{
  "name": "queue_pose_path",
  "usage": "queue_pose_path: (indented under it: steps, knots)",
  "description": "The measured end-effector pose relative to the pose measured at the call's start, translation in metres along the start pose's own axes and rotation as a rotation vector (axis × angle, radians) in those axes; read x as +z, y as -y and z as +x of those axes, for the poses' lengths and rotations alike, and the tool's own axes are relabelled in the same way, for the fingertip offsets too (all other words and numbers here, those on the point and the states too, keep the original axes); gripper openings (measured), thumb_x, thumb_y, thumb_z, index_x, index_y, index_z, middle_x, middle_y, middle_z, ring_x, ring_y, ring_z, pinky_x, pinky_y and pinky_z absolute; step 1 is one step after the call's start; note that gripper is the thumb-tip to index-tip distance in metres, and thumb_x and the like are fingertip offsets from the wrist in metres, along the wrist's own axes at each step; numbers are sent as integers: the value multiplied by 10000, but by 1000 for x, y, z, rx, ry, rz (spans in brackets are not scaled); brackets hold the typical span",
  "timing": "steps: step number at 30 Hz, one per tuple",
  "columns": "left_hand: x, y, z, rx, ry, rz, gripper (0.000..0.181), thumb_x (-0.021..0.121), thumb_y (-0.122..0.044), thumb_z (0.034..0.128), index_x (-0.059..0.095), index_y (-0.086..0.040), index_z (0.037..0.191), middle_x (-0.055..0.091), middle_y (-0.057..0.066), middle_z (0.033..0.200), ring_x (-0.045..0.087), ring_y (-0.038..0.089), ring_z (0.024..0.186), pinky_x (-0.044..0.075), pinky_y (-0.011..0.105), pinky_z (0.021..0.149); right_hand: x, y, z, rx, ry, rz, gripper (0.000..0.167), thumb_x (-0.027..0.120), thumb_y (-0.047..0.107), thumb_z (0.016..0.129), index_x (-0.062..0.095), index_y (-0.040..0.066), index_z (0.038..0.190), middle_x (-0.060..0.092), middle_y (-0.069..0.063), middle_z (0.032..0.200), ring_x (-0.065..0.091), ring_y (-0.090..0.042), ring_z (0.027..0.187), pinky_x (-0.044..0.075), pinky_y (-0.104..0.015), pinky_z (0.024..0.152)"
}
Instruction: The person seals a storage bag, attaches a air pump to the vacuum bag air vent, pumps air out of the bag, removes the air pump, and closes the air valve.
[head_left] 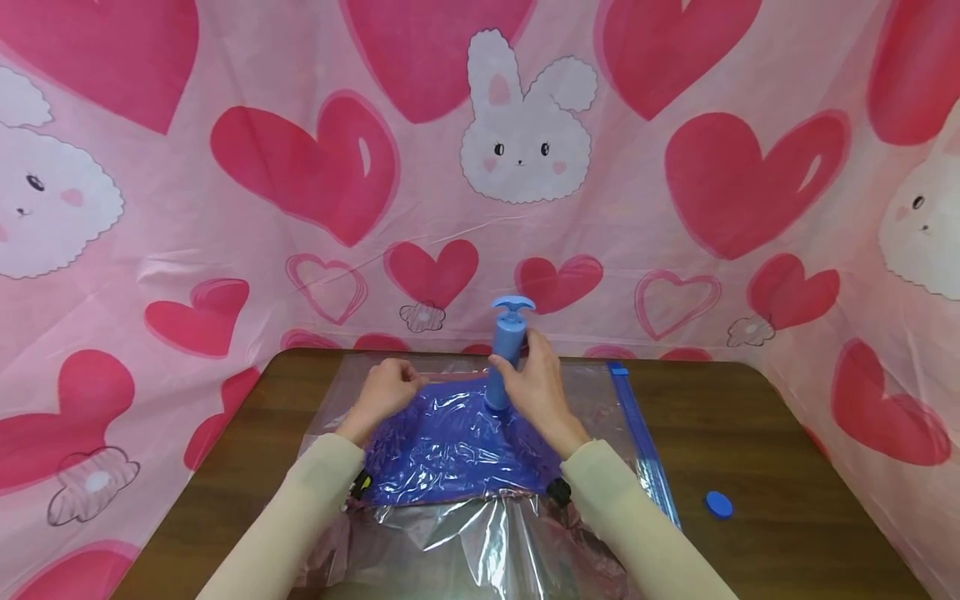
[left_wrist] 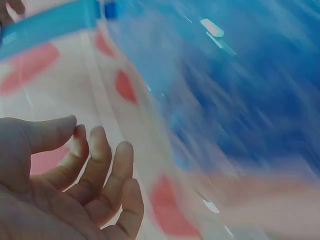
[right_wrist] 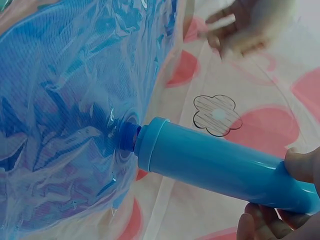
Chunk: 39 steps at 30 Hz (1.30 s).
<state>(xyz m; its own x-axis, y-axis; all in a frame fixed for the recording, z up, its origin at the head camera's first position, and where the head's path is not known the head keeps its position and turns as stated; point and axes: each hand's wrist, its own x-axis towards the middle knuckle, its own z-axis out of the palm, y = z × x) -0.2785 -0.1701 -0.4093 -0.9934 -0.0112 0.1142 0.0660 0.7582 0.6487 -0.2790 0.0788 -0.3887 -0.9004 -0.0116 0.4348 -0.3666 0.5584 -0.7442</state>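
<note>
My right hand point(head_left: 536, 383) grips the barrel of a blue hand pump point(head_left: 508, 337), which stands nearly upright with its T-shaped handle on top. In the right wrist view the pump's lower end meets the round blue valve point(right_wrist: 129, 137) of a clear vacuum storage bag point(right_wrist: 75, 100). Blue-purple folded fabric point(head_left: 457, 442) lies inside the bag, under wrinkled plastic. Above the bag's left part hovers my left hand point(head_left: 388, 387), its fingers loosely bent with nothing between them. The left wrist view shows the left hand point(left_wrist: 75, 175) apart from the bag.
A blue round cap point(head_left: 718, 504) lies on the dark wooden table point(head_left: 750, 433) to the right. Along the bag's right side runs a blue zip seal point(head_left: 637, 425) with a slider at its far end. A pink cloth point(head_left: 435, 208) with hearts and rabbits hangs behind the table.
</note>
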Motion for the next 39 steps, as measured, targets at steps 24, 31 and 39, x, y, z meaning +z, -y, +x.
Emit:
queue_pose_path:
  steps: [24, 31, 39]
  knots:
    - [-71, 140, -32, -302, 96, -77, 330, 704, -176, 984, 658, 147, 1036, 695, 181, 835, 680, 240, 692, 622, 375, 645, -5, -3, -14, -52, -97, 39, 563, 841, 142, 913, 563, -48, 1364, 666, -208, 1165, 655, -358, 1007, 555, -544, 847]
    - [-76, 143, -38, -299, 186, -170, 233, 697, -98, 982, 702, 114, 886, 619, 74, 712, 611, 166, 633, 600, 318, 605, -11, -5, -19, -41, -119, 26, 552, 850, 143, 902, 583, -43, 1347, 669, -204, 1139, 653, -353, 990, 538, -509, 807]
    - [-78, 150, -43, -292, 208, -191, 213, 661, -69, 994, 703, 84, 852, 609, 65, 726, 594, 179, 661, 587, 309, 629, -20, -4, -25, -8, -90, 6, 569, 856, 159, 900, 570, -32, 1353, 662, -201, 1166, 653, -339, 1014, 552, -492, 797]
